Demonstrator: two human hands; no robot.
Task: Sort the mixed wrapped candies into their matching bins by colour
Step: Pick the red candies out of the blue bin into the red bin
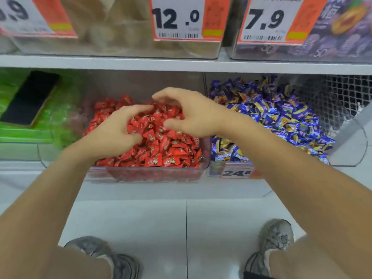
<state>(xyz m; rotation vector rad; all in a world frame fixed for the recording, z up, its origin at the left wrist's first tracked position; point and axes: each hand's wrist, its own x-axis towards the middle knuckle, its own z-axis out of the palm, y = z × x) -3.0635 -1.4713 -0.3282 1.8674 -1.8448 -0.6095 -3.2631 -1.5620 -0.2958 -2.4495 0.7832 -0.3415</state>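
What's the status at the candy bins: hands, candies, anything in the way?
Left hand and right hand over the red candies, fingers curled, no clear grip. Blue candies in next bin. Nothing blocking.

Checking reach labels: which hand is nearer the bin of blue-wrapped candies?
Right. The right hand hovers over the red candies beside the blue-wrapped candies; the left hand is further left on the red pile.

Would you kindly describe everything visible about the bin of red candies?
The clear plastic bin sits on the lower shelf, heaped with red candies in glossy wrappers bearing small gold figures. The left hand and right hand reach into the pile, fingers loosely curled. A bin of blue candies stands beside it.
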